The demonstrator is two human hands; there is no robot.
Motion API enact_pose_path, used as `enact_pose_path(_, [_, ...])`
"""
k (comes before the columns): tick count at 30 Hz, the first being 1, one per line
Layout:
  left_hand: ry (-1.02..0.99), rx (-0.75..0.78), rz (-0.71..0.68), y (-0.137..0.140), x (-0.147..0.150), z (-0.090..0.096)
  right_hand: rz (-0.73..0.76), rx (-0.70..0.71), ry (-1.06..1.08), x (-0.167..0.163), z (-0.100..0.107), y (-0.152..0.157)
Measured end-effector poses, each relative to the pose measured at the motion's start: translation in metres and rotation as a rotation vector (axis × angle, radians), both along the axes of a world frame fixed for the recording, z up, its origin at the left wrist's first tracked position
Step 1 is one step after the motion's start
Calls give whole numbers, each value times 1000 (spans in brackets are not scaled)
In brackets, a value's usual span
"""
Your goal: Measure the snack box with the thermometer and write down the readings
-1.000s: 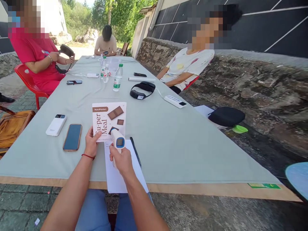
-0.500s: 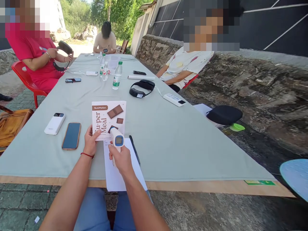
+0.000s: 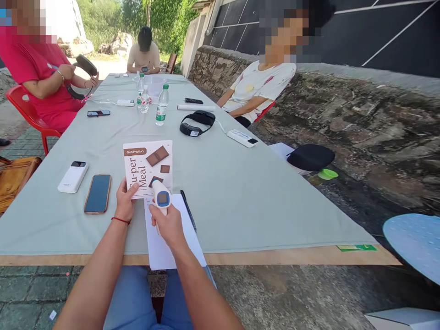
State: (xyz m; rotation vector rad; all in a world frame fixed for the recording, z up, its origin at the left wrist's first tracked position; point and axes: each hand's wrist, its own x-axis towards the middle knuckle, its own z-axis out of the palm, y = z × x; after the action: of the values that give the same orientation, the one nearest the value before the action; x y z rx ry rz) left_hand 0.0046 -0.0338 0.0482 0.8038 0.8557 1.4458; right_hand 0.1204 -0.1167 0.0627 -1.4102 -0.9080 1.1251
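Note:
My left hand (image 3: 125, 200) grips the lower left corner of a white box (image 3: 161, 158) printed "NutriMotion" and "Meal" with brown chocolate pieces, its thumb over the front. My right hand (image 3: 168, 222) is closed around the handle of a white infrared thermometer (image 3: 161, 189), whose blue-framed screen faces me. The thermometer's nose points at the lower right of the box's front; whether they touch I cannot tell. Beneath my right hand lie white paper sheets (image 3: 161, 256), with a black pen (image 3: 188, 208) along their right side.
A phone (image 3: 98, 194) and a white power bank (image 3: 73, 177) lie left of my hands. Farther up the cloth-covered table (image 3: 275, 211) are water bottles (image 3: 162, 105), a black headset (image 3: 197, 123) and another power bank (image 3: 242, 137). Several people sit around it.
The whole view has shifted slightly, so the table and its things appear a little farther left and higher. Both hands keep their hold on the box and the thermometer.

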Motion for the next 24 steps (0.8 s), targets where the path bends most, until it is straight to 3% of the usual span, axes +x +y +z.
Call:
enact_pose_path(17, [-42,-33,-2,2,-1,-3,10,-10,-14,-3,15,-7])
enact_pose_path(24, [-25,-25,9,4,-1,-7,154,96,27,-3,27,-23])
